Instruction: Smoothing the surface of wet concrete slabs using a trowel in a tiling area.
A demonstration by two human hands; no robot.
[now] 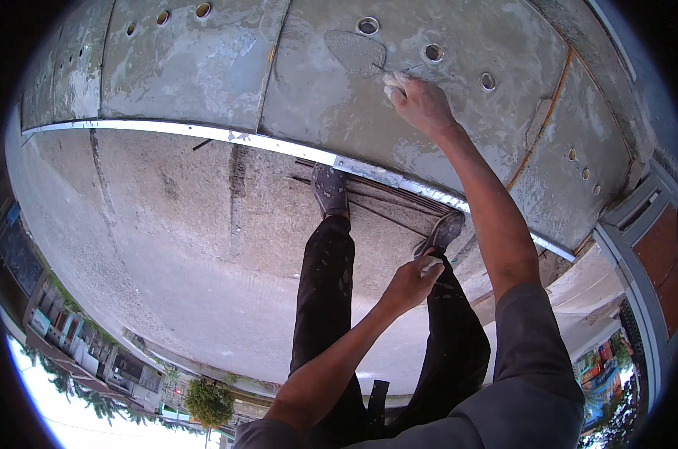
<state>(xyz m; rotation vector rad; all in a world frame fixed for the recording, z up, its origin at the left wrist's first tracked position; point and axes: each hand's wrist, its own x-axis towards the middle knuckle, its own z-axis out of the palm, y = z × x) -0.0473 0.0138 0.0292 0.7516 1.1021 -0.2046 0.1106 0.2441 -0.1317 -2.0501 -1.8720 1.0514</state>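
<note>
My right hand [421, 103] is closed round the pale, cement-smeared handle of a trowel. The trowel's rounded, pointed blade [356, 52] lies on wet grey cement [331, 97], itself coated in grey. Just beyond the hand are a round hole with a metal ring [433, 52] and another ringed hole [367, 26]. Held low in front of my right leg, my left hand [411, 284] is closed, with something whitish showing at its fingers; I cannot make out what it is.
A bright metal strip [182, 129] edges the cement panels, split by narrow joints. Thin dark rods [391, 196] lie by my shoes [329, 187] on rough concrete ground [174, 217]. At the right stands a grey metal frame with a reddish panel [659, 251]. Buildings and plants line the lower left.
</note>
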